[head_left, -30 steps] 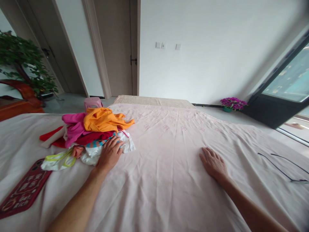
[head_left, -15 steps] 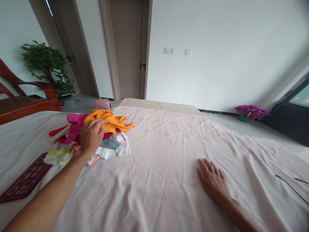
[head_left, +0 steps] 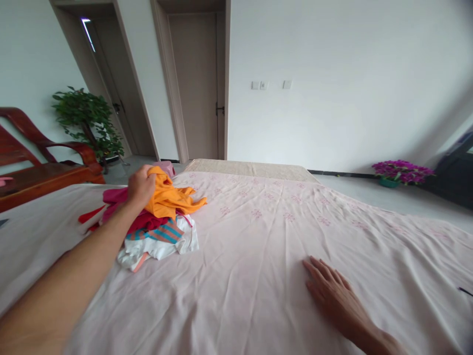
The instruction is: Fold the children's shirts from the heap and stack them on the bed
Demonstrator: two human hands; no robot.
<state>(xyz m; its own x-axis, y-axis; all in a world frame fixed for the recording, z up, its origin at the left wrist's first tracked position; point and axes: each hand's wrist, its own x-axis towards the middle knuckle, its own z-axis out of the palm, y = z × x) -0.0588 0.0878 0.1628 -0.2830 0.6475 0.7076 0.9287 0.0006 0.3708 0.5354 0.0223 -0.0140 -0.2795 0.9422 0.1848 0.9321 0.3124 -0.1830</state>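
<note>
At the left, my left hand point(head_left: 141, 186) grips an orange garment point(head_left: 168, 197) and lifts its near end off a heap of clothes. Under it lie a magenta garment point(head_left: 114, 195), a dark red piece point(head_left: 148, 223), a striped blue and brown piece point(head_left: 162, 233) and a white garment point(head_left: 155, 250). The far end of the orange cloth still rests on the heap. Flat on the pale pink sheet point(head_left: 244, 276), my right hand point(head_left: 334, 291) lies open with its fingers stretched out, away from the clothes.
A wooden armchair point(head_left: 74, 148) and a potted plant point(head_left: 86, 118) stand at the left. Beyond the sheet's far edge is a pink stool point(head_left: 166, 167). Purple flowers point(head_left: 401, 170) in a green pot sit on the floor at right. A thin black cord end point(head_left: 465, 291) lies far right.
My left hand has closed on the orange garment and raised part of it. The view has tilted up a little. My right hand stays flat on the sheet.
</note>
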